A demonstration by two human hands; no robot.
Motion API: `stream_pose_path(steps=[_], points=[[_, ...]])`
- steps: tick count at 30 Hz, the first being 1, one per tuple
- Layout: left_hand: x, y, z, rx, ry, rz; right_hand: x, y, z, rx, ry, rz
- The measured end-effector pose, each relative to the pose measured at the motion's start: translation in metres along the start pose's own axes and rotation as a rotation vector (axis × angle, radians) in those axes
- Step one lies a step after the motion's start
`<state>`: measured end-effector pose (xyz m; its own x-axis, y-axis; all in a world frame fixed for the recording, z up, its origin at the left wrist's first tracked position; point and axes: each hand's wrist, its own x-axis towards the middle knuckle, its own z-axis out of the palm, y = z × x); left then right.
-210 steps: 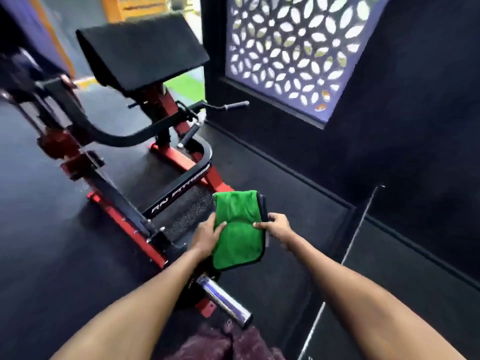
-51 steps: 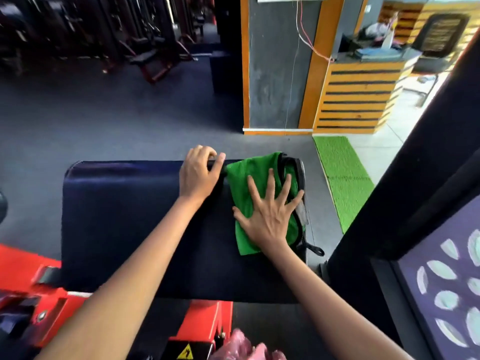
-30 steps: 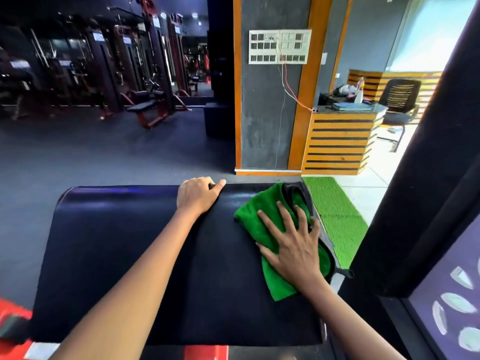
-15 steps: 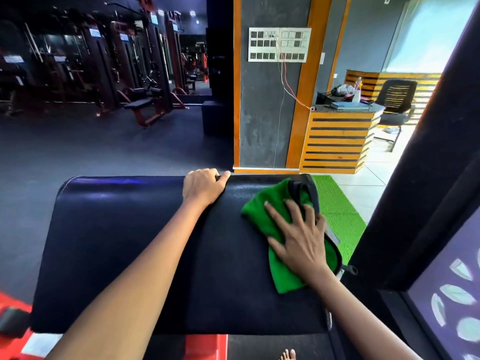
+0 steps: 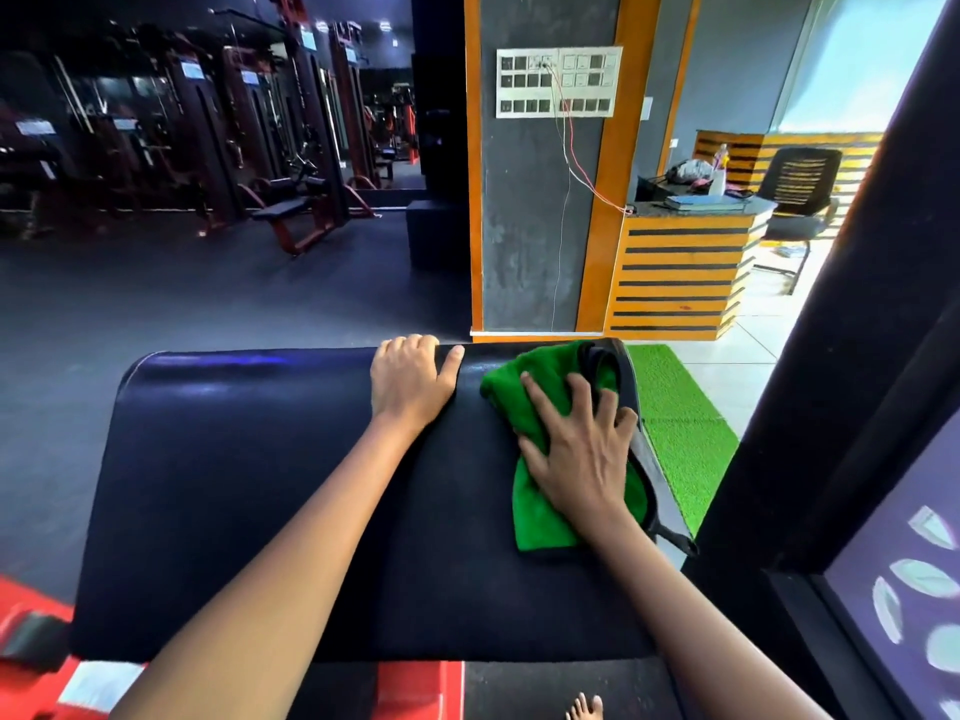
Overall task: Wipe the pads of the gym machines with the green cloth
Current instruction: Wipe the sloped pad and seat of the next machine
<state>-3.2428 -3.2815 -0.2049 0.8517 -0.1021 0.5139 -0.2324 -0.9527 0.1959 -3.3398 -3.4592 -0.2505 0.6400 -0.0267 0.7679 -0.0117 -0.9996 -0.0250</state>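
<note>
My right hand point(image 5: 582, 454) presses flat, fingers spread, on the green cloth point(image 5: 540, 511) at the pad's point(image 5: 260, 485) right edge near its far corner, while my left hand point(image 5: 410, 381) curls over the pad's far edge, gripping it.
</note>
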Motion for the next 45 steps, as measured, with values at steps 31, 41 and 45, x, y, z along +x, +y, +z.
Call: stream_pose_path(steps=[31, 41, 45], points=[[-0.062, -0.008, 0.015, -0.012, 0.141, 0.129, 0.020, -0.018, 0.005, 0.023, -0.060, -0.192], [-0.062, -0.006, 0.016, -0.023, 0.148, 0.100, 0.050, -0.032, 0.005, 0.014, -0.091, 0.007], [-0.063, -0.008, 0.016, -0.022, 0.130, 0.139, 0.013, -0.021, 0.003, 0.020, -0.083, -0.226]])
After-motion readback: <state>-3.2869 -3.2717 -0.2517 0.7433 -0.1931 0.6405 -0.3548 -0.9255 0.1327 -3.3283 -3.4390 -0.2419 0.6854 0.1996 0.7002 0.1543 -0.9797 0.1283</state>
